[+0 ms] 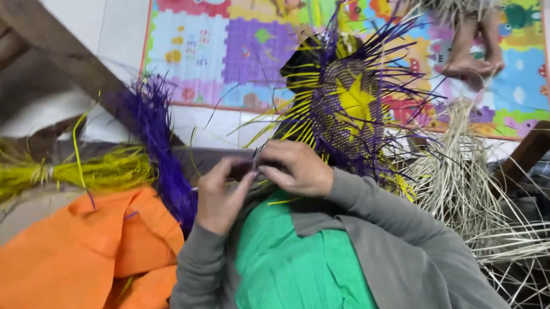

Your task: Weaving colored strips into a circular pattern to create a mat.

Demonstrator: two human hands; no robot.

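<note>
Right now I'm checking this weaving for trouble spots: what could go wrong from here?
1. Both the left hand and right hand pinch thin strands at the edge of the purple and yellow weave; one might snap or slip.
2. Its loose ends could tangle with the pale straw alongside.

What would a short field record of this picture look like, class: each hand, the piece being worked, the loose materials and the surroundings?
left hand: fingers pinching thin strands, close to the other hand
right hand: fingers curled on strands at the edge of the woven piece
woven piece: purple and yellow weave with a yellow star, loose ends sticking out
purple fibre bundle: left of the hands
yellow-green fibre bundle: far left
orange cloth: lower left
pale straw strands: right
play mat: colourful, on the floor
other person's feet: on the mat
</note>
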